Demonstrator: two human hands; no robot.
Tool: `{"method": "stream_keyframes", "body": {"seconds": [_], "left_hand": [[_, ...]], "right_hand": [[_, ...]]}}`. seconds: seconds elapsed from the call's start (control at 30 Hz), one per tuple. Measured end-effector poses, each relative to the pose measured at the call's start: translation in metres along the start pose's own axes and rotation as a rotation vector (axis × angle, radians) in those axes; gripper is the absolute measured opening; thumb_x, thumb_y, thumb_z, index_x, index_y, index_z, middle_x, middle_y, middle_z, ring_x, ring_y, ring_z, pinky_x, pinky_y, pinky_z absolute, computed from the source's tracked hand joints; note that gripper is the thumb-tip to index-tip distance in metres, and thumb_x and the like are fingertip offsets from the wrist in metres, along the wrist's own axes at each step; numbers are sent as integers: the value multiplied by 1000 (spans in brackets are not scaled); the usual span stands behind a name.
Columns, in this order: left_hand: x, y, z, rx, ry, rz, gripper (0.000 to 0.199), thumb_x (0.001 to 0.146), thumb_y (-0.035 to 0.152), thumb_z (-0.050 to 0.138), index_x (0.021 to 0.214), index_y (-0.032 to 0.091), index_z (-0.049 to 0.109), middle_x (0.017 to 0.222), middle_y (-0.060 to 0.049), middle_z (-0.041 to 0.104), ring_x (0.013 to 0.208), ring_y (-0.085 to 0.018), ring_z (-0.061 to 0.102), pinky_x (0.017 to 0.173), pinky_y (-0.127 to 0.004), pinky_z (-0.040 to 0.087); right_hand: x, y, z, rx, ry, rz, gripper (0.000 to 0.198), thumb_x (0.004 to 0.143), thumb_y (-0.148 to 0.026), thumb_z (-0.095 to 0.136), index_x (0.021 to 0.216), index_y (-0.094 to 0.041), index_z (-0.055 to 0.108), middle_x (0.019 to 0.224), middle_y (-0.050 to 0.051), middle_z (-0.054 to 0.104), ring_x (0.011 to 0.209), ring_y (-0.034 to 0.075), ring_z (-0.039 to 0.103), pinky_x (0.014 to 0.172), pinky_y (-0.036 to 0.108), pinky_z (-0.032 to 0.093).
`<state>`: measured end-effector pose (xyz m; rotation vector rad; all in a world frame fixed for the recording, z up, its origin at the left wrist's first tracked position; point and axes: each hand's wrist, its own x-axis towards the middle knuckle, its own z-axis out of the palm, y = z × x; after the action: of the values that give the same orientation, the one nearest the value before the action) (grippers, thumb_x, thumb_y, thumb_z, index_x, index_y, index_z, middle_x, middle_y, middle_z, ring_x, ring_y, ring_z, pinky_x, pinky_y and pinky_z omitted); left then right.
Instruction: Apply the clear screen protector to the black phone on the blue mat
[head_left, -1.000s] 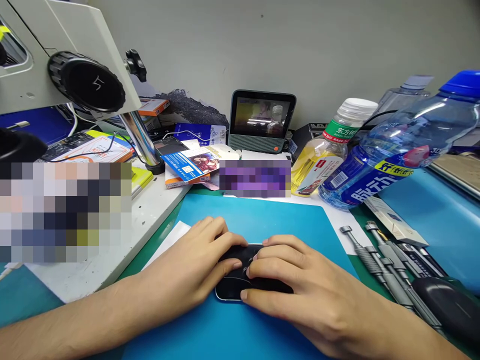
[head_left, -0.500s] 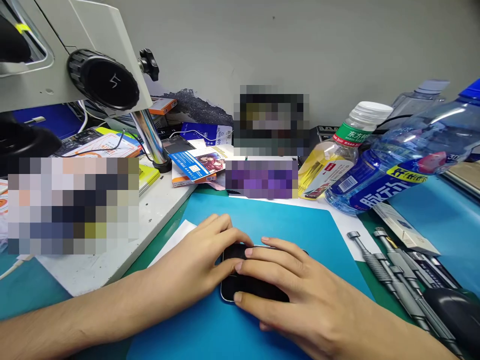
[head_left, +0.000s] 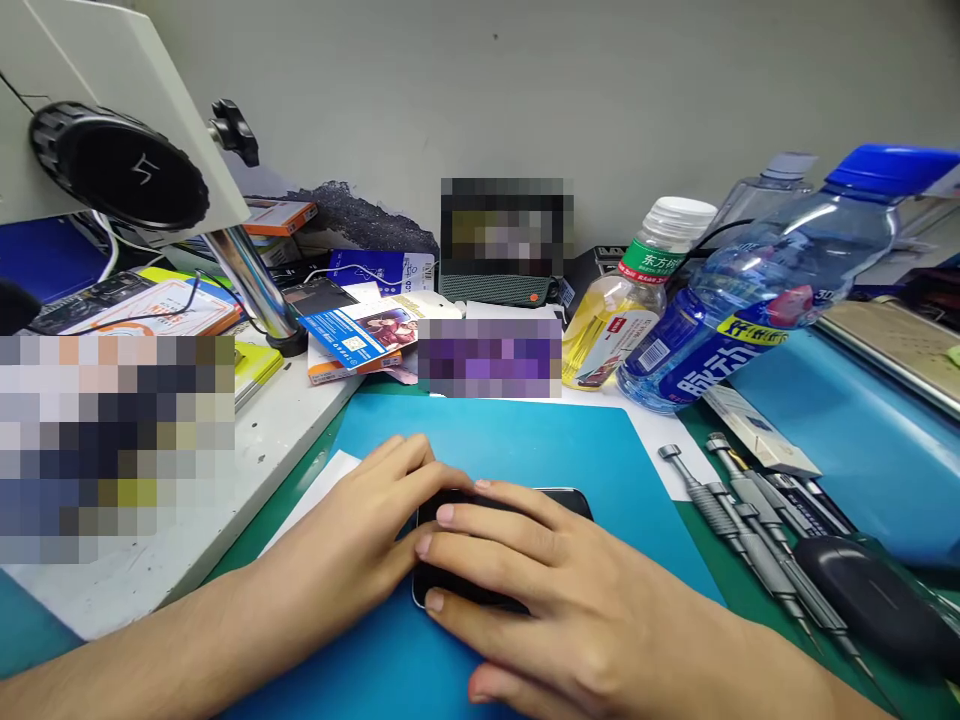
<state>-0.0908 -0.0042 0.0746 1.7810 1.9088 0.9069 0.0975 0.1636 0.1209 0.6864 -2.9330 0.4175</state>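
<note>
A black smartphone (head_left: 469,585) lies flat on a blue mat (head_left: 360,650), its length running left to right. At its left end, my left hand (head_left: 390,510) is closed, with bent fingers over the far edge and the thumb on the dark face. My right hand (head_left: 555,590) spreads its fingers across the phone, palm down, covering much of its middle and right part. The fingertips of both hands are close together near the phone's left end. My right thumb rests lower, off the near edge.
A microscope stand (head_left: 142,170) rises at the left. A yellow drink bottle (head_left: 611,330) and a large blue-capped bottle (head_left: 697,370) stand behind on the right. Several metal screwdrivers (head_left: 757,545) and a black mouse-like object (head_left: 877,590) lie right. Small boxes (head_left: 352,365) are piled behind.
The view has shifted, so the whole scene sits further left. My right hand now reaches slightly further over the phone's left end, and its far right corner shows more.
</note>
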Motion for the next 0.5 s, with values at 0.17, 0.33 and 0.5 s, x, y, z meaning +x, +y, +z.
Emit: {"method": "stream_keyframes", "body": {"seconds": [0.17,0.33,0.5], "left_hand": [[-1,0,-1,25,-8,-2,26,111,19,52,130,34,62,108,0,57,102,-21,55,87,-35,43],[0,1,-1,26,-4,-8,21,111,21,54,126,33,62,106,0,56,102,-22,53,84,-36,41],[1,-1,-1,-7,4,4,20,108,12,54,115,29,62,102,1,55,96,-21,52,81,-35,39]], "right_hand": [[-6,0,0,29,110,-8,30,113,-33,56,127,-17,76,149,7,66,151,20,46,137,39,22],[-11,4,-1,70,67,53,29,113,-38,55,129,-25,75,154,5,62,153,18,44,134,39,28],[-9,4,-3,57,-22,69,33,115,-41,51,140,-30,69,167,-1,49,164,13,21,138,39,16]]}}
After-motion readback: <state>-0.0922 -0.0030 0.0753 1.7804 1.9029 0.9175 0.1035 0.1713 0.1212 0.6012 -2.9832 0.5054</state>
